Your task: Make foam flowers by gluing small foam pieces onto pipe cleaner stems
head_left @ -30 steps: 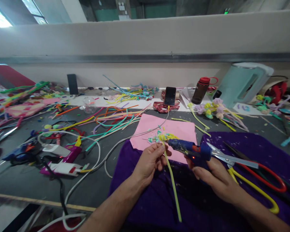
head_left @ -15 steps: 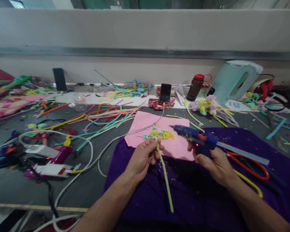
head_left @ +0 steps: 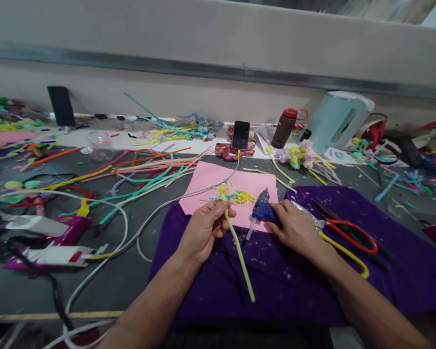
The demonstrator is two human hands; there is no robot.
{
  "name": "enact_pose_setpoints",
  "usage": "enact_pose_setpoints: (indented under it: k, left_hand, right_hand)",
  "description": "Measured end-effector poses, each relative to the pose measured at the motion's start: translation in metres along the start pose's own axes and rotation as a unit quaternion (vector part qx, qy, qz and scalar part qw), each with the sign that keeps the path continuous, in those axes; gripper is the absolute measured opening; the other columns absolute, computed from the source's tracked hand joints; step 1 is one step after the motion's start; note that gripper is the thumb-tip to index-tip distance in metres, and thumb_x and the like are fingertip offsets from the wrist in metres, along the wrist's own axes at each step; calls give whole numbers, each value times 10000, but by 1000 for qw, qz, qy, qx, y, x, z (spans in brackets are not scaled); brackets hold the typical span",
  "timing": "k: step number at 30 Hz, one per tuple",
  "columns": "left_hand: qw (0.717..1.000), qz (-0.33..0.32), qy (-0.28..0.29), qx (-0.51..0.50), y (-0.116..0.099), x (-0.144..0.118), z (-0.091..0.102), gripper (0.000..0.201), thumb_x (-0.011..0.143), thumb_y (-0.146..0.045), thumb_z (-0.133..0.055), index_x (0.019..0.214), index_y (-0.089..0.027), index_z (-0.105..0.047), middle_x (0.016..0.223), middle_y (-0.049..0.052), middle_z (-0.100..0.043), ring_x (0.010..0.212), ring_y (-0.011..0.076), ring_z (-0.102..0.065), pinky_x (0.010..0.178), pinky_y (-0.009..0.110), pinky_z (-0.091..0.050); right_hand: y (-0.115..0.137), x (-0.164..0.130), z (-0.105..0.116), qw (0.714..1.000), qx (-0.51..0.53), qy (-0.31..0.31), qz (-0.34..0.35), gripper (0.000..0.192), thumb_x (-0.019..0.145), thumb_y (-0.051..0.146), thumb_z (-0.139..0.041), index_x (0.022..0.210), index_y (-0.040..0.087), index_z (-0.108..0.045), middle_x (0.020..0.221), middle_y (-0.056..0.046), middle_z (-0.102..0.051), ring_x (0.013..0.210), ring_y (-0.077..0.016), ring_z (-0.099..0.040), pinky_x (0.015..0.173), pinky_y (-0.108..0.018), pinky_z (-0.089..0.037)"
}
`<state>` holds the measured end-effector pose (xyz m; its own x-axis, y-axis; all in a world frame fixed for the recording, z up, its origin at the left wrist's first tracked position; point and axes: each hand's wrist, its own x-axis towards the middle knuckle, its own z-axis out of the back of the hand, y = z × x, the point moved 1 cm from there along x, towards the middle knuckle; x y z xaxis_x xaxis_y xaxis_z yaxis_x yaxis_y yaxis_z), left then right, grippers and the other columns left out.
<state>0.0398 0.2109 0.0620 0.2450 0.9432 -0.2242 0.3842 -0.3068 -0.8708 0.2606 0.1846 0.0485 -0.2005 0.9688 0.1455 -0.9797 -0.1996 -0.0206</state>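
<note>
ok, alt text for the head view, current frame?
A person's left hand pinches a yellow-green pipe-cleaner stem with a yellow curled tip, while the right hand grips a blue hot glue gun resting over a purple cloth and pink paper sheet. Red- and yellow-handled scissors lie alongside.

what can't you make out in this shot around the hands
- Head view: most of the blue glue gun lies under the right hand, so its grip and trigger are hidden.
- Head view: the small yellow pipe-cleaner flower head above the left hand is too small to read; its green stem passes behind the fingers.
- Head view: the scissors blades are partly behind the right hand.
</note>
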Motion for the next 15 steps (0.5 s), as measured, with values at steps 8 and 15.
enact_pose_setpoints:
  k: [8, 15]
  left_hand:
    - [1000, 23, 13, 8, 1, 1, 1, 223, 722, -315, -623, 828, -120, -608, 652, -2, -624, 354, 5, -406, 322, 126, -250]
    - [999, 25, 35, 22, -2, 2, 1, 245, 709, -328, -632, 835, -123, -587, 706, -2, -622, 320, -1, -377, 279, 126, -221]
  right_hand:
    - [4, 13, 26, 995, 43, -35, 79, 282, 898, 321, -392, 1017, 204, -618, 992, -76, -611, 836, -169, -588, 676, -250, -405]
    - [21, 89, 28, 994, 9, 76, 76, 295, 873, 243, -387, 908, 194, -676, 917, -76, -658, 848, -193, -596, 647, -246, -373]
